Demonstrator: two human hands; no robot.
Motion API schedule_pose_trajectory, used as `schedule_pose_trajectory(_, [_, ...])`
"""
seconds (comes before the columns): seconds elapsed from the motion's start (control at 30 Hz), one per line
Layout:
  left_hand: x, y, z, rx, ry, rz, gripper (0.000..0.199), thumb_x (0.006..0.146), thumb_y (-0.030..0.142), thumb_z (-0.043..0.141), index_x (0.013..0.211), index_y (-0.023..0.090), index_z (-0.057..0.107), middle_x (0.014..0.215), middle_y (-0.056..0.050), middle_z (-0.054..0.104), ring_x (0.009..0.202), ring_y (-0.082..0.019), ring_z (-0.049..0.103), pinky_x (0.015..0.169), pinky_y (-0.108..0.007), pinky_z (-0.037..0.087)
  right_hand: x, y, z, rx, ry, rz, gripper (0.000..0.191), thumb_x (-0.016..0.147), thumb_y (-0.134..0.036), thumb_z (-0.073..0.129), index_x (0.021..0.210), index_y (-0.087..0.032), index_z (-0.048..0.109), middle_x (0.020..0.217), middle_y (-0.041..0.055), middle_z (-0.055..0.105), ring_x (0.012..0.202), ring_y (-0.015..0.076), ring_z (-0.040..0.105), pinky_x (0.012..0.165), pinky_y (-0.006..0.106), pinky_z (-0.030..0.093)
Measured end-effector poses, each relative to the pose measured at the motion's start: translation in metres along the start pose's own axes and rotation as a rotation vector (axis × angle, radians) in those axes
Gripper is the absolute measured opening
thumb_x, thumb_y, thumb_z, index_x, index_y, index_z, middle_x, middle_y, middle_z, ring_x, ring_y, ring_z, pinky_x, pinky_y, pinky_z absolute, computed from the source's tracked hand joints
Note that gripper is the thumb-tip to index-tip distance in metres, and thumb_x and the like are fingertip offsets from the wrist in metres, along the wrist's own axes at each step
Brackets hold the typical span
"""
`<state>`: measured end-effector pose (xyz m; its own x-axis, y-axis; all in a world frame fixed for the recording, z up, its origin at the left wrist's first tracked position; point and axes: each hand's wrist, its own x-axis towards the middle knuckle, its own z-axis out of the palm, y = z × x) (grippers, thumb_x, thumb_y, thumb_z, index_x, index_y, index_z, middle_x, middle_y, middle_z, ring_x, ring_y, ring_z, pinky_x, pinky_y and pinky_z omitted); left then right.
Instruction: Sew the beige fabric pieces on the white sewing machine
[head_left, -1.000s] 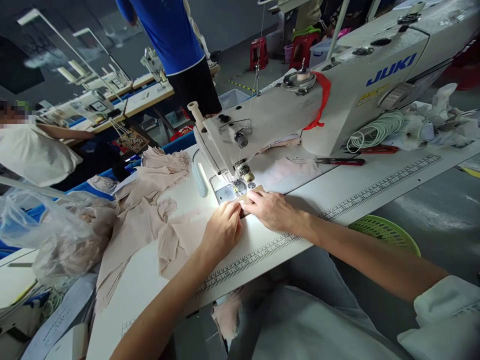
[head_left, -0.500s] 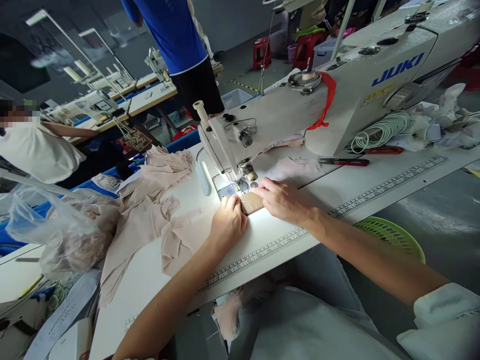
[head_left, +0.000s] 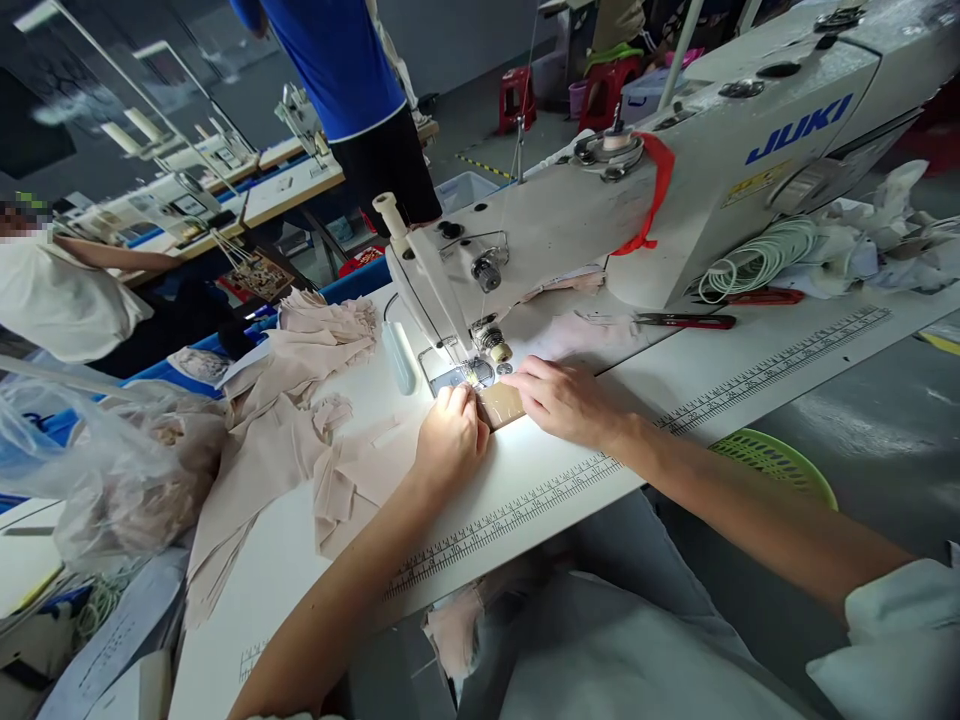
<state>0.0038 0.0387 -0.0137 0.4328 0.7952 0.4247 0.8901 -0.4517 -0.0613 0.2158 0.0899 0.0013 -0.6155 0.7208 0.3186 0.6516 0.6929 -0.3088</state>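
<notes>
Both hands are at the needle area of a white sewing machine [head_left: 555, 230]. My left hand [head_left: 452, 435] is closed just in front of the presser foot, its fingertips pressed together; what they hold is hidden. My right hand [head_left: 559, 400] is closed to the right of the foot, thumb and forefinger together by the tan plate [head_left: 501, 405]; anything between them is too small to make out. Beige fabric pieces [head_left: 281, 440] lie in a loose pile on the table left of my left hand.
Red-handled snips [head_left: 686, 321] and coiled pale cord [head_left: 765, 262] lie right of the machine head. A clear bag [head_left: 142, 480] is at the left. A green basket [head_left: 780, 460] sits below the table edge. Two people are beyond the table.
The view has shifted slightly, so the table and background sit a little further left. My hands keep nearly the same pose beside the presser foot.
</notes>
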Motion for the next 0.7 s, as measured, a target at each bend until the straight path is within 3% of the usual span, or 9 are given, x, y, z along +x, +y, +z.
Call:
schedule_pose_trajectory(0.13, [-0.001, -0.002, 0.001, -0.015, -0.012, 0.0, 0.031, 0.086, 0.01, 0.05, 0.113, 0.012, 0.066, 0.106, -0.017, 0.068, 0.094, -0.028, 0.063, 0.085, -0.042, 0.059, 0.022, 0.005, 0.002, 0.137, 0.03, 0.116, 0.033, 0.103, -0.031, 0.042, 0.114, -0.017, 0.07, 0.094, 0.0076, 0.073, 0.074, 0.0177, 0.056, 0.064, 0.029, 0.031])
schedule_pose_trajectory(0.27, [0.0, -0.003, 0.001, -0.01, -0.028, -0.003, 0.029, 0.087, 0.011, 0.05, 0.111, 0.012, 0.067, 0.106, -0.017, 0.068, 0.094, -0.029, 0.063, 0.086, -0.043, 0.059, 0.046, 0.011, 0.004, 0.12, 0.032, 0.168, 0.034, 0.104, -0.032, 0.04, 0.094, -0.018, 0.07, 0.076, 0.0054, 0.07, 0.067, 0.0177, 0.055, 0.063, 0.029, 0.029])
schedule_pose_trajectory(0.37, [0.0, -0.003, 0.0, -0.039, -0.052, -0.02, 0.031, 0.088, 0.013, 0.049, 0.113, 0.012, 0.067, 0.109, -0.018, 0.068, 0.096, -0.03, 0.063, 0.086, -0.045, 0.06, 0.046, 0.013, 0.005, 0.135, 0.073, 0.168, 0.035, 0.104, -0.035, 0.041, 0.086, -0.019, 0.068, 0.071, 0.0044, 0.069, 0.066, 0.0168, 0.056, 0.063, 0.028, 0.028])
schedule_pose_trajectory(0.53, [0.002, -0.005, 0.002, -0.029, -0.065, -0.038, 0.03, 0.087, 0.012, 0.051, 0.112, 0.013, 0.067, 0.109, -0.017, 0.069, 0.096, -0.029, 0.063, 0.087, -0.044, 0.059, 0.032, 0.011, 0.008, 0.235, 0.094, 0.139, 0.038, 0.106, -0.043, 0.041, 0.089, -0.02, 0.066, 0.067, 0.0006, 0.066, 0.061, 0.0138, 0.054, 0.062, 0.025, 0.03])
schedule_pose_trajectory(0.7, [0.005, -0.009, 0.004, 0.004, -0.073, -0.051, 0.027, 0.084, 0.009, 0.051, 0.106, 0.013, 0.067, 0.108, -0.016, 0.069, 0.098, -0.029, 0.064, 0.089, -0.043, 0.059, 0.042, 0.012, 0.012, 0.187, 0.136, 0.171, 0.037, 0.104, -0.037, 0.042, 0.079, -0.02, 0.065, 0.064, 0.0018, 0.064, 0.063, 0.0151, 0.053, 0.064, 0.026, 0.03])
